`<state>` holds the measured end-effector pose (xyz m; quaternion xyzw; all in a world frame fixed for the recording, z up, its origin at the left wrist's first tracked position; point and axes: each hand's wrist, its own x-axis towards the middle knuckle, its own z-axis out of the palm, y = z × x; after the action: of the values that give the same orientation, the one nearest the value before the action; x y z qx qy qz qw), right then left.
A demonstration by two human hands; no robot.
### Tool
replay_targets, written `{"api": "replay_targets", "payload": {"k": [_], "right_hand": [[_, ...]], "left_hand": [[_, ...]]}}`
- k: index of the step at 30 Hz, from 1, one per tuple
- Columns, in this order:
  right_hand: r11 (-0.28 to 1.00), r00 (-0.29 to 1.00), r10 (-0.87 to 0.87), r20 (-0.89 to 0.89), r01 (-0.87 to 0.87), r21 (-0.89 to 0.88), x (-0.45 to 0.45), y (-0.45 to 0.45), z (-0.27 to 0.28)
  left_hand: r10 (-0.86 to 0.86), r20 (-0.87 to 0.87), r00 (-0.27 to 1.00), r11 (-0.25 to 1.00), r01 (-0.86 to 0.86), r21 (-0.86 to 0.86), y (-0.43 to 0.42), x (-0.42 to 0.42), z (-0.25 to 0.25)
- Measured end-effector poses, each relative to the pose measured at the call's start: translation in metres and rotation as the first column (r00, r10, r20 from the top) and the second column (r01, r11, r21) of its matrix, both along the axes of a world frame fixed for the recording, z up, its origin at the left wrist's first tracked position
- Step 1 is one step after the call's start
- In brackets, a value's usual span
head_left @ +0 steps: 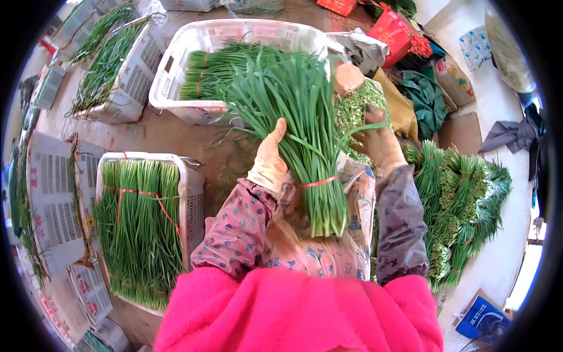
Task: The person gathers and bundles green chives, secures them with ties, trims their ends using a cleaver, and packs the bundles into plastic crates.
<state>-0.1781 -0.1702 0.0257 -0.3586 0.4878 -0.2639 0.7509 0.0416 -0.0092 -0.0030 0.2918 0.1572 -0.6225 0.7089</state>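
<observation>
In the head view, a thick bunch of garlic chives is tilted across my lap, its leafy tips pointing away. An orange-red band ties it near the cut ends. My gloved left hand is closed round the bunch's left side, thumb up. At the right, my gloved right hand is closed at a loose chive leaf that sticks out from the bunch; its fingers are somewhat blurred. Beneath the bunch lies a patterned plastic apron.
A white basket beyond my hands holds banded chives. Another crate on the left is packed with chives. Tied bunches are stacked at the right, beside a pile of trimmings. More crates line the far left.
</observation>
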Motion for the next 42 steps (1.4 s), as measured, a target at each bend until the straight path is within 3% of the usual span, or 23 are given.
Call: {"api": "replay_targets", "payload": {"k": [1,3,4,5,7,9,10,12,15,18,20,21,23,24,26,28,29,30,31,34,37,40,42], "right_hand": [[0.976,0.975,0.219,0.042,-0.219,-0.010,-0.022,-0.002,-0.011],[0.960,0.956,0.269,-0.116,-0.258,0.106,-0.037,0.017,-0.014],[0.935,0.934,0.355,-0.047,-0.352,0.047,-0.047,0.029,-0.019],[0.756,0.828,0.457,-0.326,-0.555,-0.348,-0.047,0.036,-0.033],[0.913,0.913,0.405,0.041,-0.406,0.031,-0.051,0.056,-0.055],[0.717,0.792,0.487,-0.369,-0.603,-0.349,-0.061,0.072,-0.096],[0.640,0.818,0.441,-0.369,-0.575,-0.510,-0.046,0.078,-0.095],[0.530,0.903,0.345,-0.256,-0.413,-0.740,-0.016,0.082,-0.083],[0.456,0.963,0.259,0.076,-0.052,-0.888,0.028,0.082,-0.043],[0.654,0.918,0.178,0.356,0.160,-0.740,0.038,0.076,0.001],[0.819,0.871,0.110,0.479,0.194,-0.540,0.038,0.061,0.030],[0.872,0.858,0.087,0.507,0.181,-0.455,0.038,0.051,0.044],[0.937,0.860,0.087,0.503,0.101,-0.335,0.040,0.034,0.069],[0.951,0.871,0.091,0.483,0.068,-0.303,0.044,0.030,0.078],[0.947,0.909,0.077,0.410,0.062,-0.315,0.061,0.031,0.085],[0.897,0.945,0.052,0.322,0.097,-0.432,0.086,0.047,0.089],[0.840,0.959,0.040,0.280,0.119,-0.530,0.101,0.063,0.092],[0.842,0.960,0.058,0.273,0.100,-0.530,0.116,0.082,0.097],[0.823,0.917,0.213,0.337,0.017,-0.568,0.134,0.106,0.102],[0.671,0.813,0.500,0.300,-0.143,-0.728,0.171,0.142,0.116],[0.430,0.774,0.629,0.072,-0.270,-0.861,0.205,0.148,0.117],[0.165,0.646,0.760,-0.067,-0.292,-0.942,0.245,0.173,0.126],[0.108,0.643,0.763,-0.061,-0.219,-0.970,0.261,0.204,0.151]], "left_hand": [[0.049,-0.030,0.998,0.998,-0.050,-0.030,0.003,0.003,0.000],[0.151,-0.006,0.989,0.980,-0.150,-0.128,0.001,0.004,-0.021],[0.055,-0.223,0.973,0.974,-0.101,-0.200,0.016,-0.003,0.016],[0.063,-0.158,0.985,0.974,-0.096,-0.206,0.016,-0.001,-0.019],[0.277,-0.213,0.937,0.940,-0.310,-0.144,0.010,-0.012,-0.016],[0.340,-0.378,0.861,0.894,-0.420,-0.154,-0.014,-0.020,-0.022],[0.468,-0.312,0.827,0.873,-0.487,0.019,-0.005,-0.020,0.028],[0.335,-0.488,0.806,0.837,-0.493,-0.238,-0.016,-0.030,0.009],[0.254,-0.412,0.875,0.819,-0.421,-0.390,-0.023,-0.049,0.015],[0.098,-0.387,0.917,0.671,-0.349,-0.655,-0.023,-0.060,0.033],[-0.014,-0.279,0.960,0.824,-0.147,-0.546,0.012,-0.056,0.072],[-0.095,0.051,0.994,0.762,0.106,-0.639,0.032,-0.045,0.074],[-0.287,0.528,0.800,0.714,0.546,-0.439,0.050,-0.032,0.064],[-0.272,0.524,0.807,0.721,0.531,-0.445,0.055,-0.025,0.068],[0.049,0.559,0.827,0.824,0.283,-0.491,0.077,-0.001,0.092],[0.161,0.687,0.709,0.870,0.227,-0.437,0.096,0.019,0.119],[0.322,0.935,0.145,0.937,0.089,-0.337,0.095,0.022,0.119],[0.236,0.846,-0.478,0.943,-0.097,-0.318,0.090,0.025,0.116],[0.113,0.887,-0.447,0.989,-0.038,-0.146,0.070,0.021,0.100],[0.183,0.911,-0.370,0.925,-0.250,-0.288,0.080,0.033,0.091],[0.576,0.815,0.056,0.814,-0.123,-0.567,0.106,0.058,0.097],[0.386,0.921,-0.046,0.855,-0.357,-0.376,0.162,0.094,0.117],[0.193,0.978,-0.082,0.838,-0.504,-0.208,0.218,0.124,0.141]]}}
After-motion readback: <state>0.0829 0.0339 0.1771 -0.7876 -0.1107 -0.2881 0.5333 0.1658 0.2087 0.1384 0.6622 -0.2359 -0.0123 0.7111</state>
